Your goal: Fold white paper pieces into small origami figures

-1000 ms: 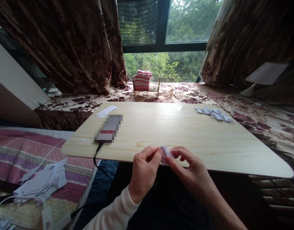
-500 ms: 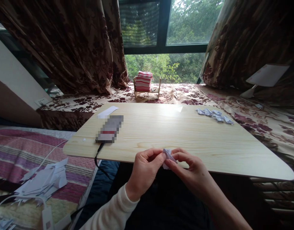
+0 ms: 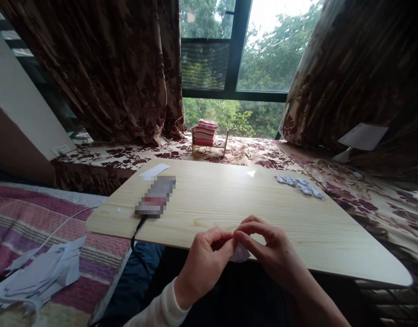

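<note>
At the near edge of the wooden tabletop (image 3: 212, 200), with room ahead, the left hand (image 3: 205, 261) and right hand (image 3: 277, 245) tightly pinch folded paper (image 3: 241, 255), visible end pointing down, long axis unclear.

- Your left hand (image 3: 204, 259) and right hand (image 3: 275, 245) hide the top of your paper piece (image 3: 241, 254)
- Pixelation masks the flat object (image 3: 156, 195) to your left
- The view's left edge cuts off your paper pile (image 3: 52, 268)
- You cannot identify the white speck (image 3: 118, 209) on your table (image 3: 209, 200), too small to tell
</note>
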Demonstrator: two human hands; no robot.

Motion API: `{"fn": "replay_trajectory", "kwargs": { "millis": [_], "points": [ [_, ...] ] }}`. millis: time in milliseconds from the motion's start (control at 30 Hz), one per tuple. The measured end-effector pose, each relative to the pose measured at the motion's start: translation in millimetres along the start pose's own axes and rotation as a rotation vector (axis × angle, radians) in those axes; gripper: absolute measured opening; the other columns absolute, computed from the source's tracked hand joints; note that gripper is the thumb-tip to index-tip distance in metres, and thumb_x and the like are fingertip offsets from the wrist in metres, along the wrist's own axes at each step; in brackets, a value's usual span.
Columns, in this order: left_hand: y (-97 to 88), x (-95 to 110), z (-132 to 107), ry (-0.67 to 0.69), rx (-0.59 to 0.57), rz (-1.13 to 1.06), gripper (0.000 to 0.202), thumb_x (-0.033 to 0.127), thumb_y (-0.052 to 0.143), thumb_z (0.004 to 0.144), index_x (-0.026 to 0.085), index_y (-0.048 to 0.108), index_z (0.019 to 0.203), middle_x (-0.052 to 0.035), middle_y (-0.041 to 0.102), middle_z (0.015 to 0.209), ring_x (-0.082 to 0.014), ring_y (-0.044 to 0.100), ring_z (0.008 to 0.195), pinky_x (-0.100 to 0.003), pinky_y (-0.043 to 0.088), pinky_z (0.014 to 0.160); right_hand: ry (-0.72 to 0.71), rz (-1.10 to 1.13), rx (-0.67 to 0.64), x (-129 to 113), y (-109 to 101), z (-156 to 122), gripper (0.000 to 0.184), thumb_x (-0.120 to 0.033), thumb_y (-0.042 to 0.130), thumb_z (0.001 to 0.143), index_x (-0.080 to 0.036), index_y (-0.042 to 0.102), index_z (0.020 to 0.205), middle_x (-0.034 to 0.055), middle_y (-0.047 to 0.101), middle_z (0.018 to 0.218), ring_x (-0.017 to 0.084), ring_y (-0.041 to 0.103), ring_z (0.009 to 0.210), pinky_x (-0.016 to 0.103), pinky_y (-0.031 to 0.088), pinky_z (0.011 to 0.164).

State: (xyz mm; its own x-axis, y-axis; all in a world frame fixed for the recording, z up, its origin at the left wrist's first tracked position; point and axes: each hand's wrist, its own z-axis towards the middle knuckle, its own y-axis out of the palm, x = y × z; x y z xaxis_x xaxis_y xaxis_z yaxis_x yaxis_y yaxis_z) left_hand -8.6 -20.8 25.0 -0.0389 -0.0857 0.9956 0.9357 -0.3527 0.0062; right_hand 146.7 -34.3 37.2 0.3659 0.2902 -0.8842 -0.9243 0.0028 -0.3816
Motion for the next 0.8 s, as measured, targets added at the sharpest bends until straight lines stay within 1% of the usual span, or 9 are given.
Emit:
{"fn": "replay_trajectory", "kwargs": {
  "millis": [67, 167, 300, 333, 467, 567, 633, 700, 800],
  "points": [
    [-1.6, -2, -1, -0.034, -0.018, -0.019, 0.018, 0.026, 0.065, 0.079, 0.013, 0.074, 0.086, -0.0053, 0.069, 0.075, -0.0164, 0.061, 0.071, -0.023, 0.047, 0.064, 0.011, 0.009, 0.007, 2, 1, -1, 0.022, -0.034, 0.059, 0.086, -0.019, 0.067, 0.072, 0.0016, 0.061, 0.074, 0.015, 0.057, 0.072, 0.026, 0.045, 0.067],
    [-3.3, -5, -2, -0.067, -0.003, -0.056, 0.019, 0.028, 0.065, 0.079, 0.012, 0.072, 0.087, -0.0062, 0.070, 0.079, -0.0164, 0.062, 0.073, -0.024, 0.048, 0.066, 0.028, 0.033, 0.022, 4, 2, 0, 0.024, -0.036, 0.060, 0.085, -0.018, 0.067, 0.071, 0.0023, 0.062, 0.074, 0.016, 0.058, 0.071, 0.026, 0.046, 0.066],
    [-5.0, -7, -3, -0.100, 0.017, -0.138, 0.026, 0.028, 0.068, 0.076, 0.013, 0.067, 0.097, -0.0057, 0.070, 0.082, -0.0163, 0.063, 0.075, -0.025, 0.048, 0.068, 0.038, 0.055, 0.041, 2, 2, 1, 0.025, -0.038, 0.060, 0.084, -0.018, 0.067, 0.071, 0.0026, 0.062, 0.073, 0.016, 0.058, 0.070, 0.027, 0.046, 0.066],
    [-5.5, -7, -3, -0.107, 0.010, -0.130, 0.025, 0.028, 0.067, 0.077, 0.013, 0.068, 0.097, -0.0060, 0.070, 0.082, -0.0164, 0.062, 0.075, -0.025, 0.048, 0.068, 0.038, 0.053, 0.054, 1, 2, 1, 0.025, -0.039, 0.060, 0.084, -0.018, 0.067, 0.071, 0.0027, 0.062, 0.073, 0.016, 0.058, 0.070, 0.028, 0.046, 0.066],
    [-6.2, -3, -5, -0.113, -0.025, -0.035, 0.019, 0.027, 0.065, 0.077, 0.010, 0.071, 0.083, -0.0077, 0.071, 0.078, -0.0173, 0.062, 0.074, -0.026, 0.047, 0.068, 0.029, 0.054, 0.098, 0, 1, -1, 0.026, -0.038, 0.060, 0.084, -0.018, 0.066, 0.068, 0.0026, 0.061, 0.072, 0.016, 0.057, 0.069, 0.028, 0.046, 0.066],
    [-4.3, 0, -5, -0.097, -0.030, -0.029, 0.016, 0.025, 0.065, 0.076, 0.011, 0.071, 0.081, -0.0070, 0.071, 0.076, -0.0178, 0.062, 0.073, -0.026, 0.047, 0.068, 0.031, 0.066, 0.105, 1, 1, -2, 0.027, -0.038, 0.061, 0.083, -0.018, 0.066, 0.068, 0.0027, 0.061, 0.072, 0.016, 0.057, 0.068, 0.028, 0.046, 0.064],
    [-2.3, 2, -6, -0.069, -0.026, -0.013, 0.014, 0.024, 0.064, 0.076, 0.012, 0.071, 0.078, -0.0057, 0.069, 0.072, -0.0169, 0.061, 0.070, -0.025, 0.047, 0.065, 0.035, 0.068, 0.100, 3, 1, -2, 0.026, -0.039, 0.061, 0.083, -0.017, 0.066, 0.068, 0.0027, 0.061, 0.072, 0.015, 0.056, 0.068, 0.027, 0.046, 0.063],
    [-0.6, 3, -6, -0.012, 0.001, 0.035, 0.014, 0.023, 0.063, 0.077, 0.012, 0.071, 0.073, -0.0046, 0.067, 0.069, -0.0157, 0.059, 0.067, -0.024, 0.045, 0.063, 0.035, 0.075, 0.090, 4, 1, -3, 0.026, -0.038, 0.061, 0.083, -0.018, 0.065, 0.068, 0.0022, 0.060, 0.071, 0.015, 0.056, 0.068, 0.026, 0.045, 0.062],
    [0.6, 2, -7, 0.063, 0.050, 0.075, 0.015, 0.022, 0.062, 0.078, 0.013, 0.070, 0.069, -0.0043, 0.067, 0.070, -0.0159, 0.059, 0.069, -0.023, 0.045, 0.064, 0.041, 0.076, 0.093, 5, 1, -3, 0.027, -0.038, 0.060, 0.085, -0.018, 0.063, 0.068, 0.0020, 0.060, 0.070, 0.015, 0.056, 0.067, 0.026, 0.046, 0.062]
  ]
}}
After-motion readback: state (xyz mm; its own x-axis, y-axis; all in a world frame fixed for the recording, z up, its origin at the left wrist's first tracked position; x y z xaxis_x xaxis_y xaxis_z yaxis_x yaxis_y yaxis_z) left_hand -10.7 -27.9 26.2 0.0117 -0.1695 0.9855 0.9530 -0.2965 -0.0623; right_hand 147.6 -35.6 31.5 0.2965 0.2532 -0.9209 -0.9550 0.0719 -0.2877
